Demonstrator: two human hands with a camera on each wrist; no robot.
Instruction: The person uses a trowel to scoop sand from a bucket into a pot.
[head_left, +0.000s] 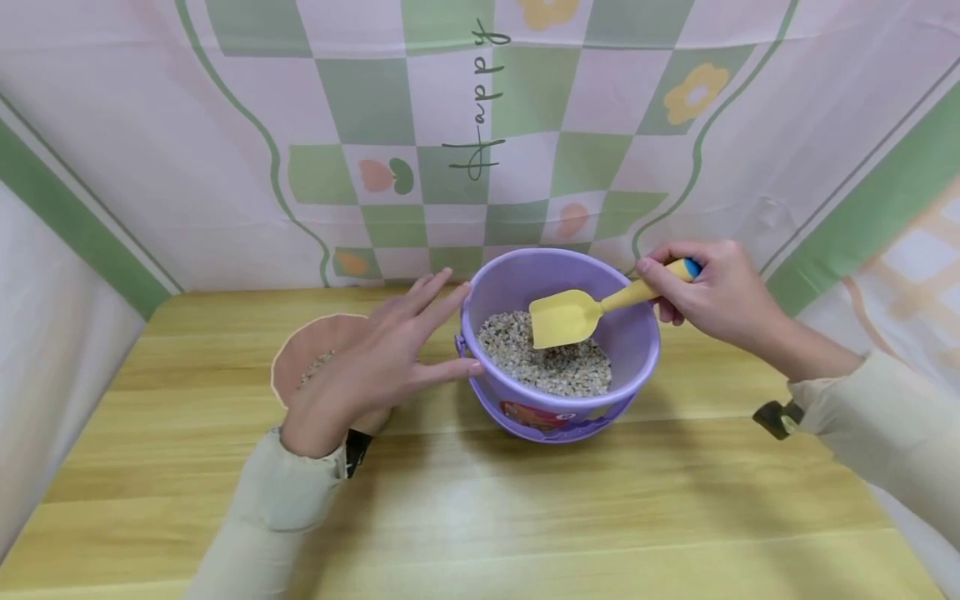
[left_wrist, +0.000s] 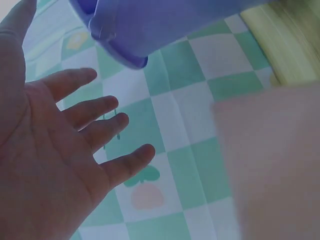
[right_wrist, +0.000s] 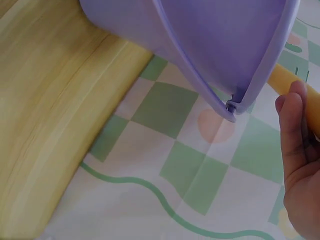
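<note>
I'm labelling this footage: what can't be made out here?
Head view: much of the round, peach-coloured bowl, covered by the left hand.
Head view: any wording on the red label of the purple plastic bucket, too small.
Right wrist view: the blade of the yellow plastic scoop, behind the bucket's wall.
Left wrist view: the tip of the thumb, cut off by the top edge.

I read "Happy", turned sideways, on the checked cloth [head_left: 453, 108]; the bucket [head_left: 551, 282] label [head_left: 534, 417] is too small to read.

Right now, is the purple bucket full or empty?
Neither: the purple bucket is partly filled, its gravel lying well below the top.
</note>
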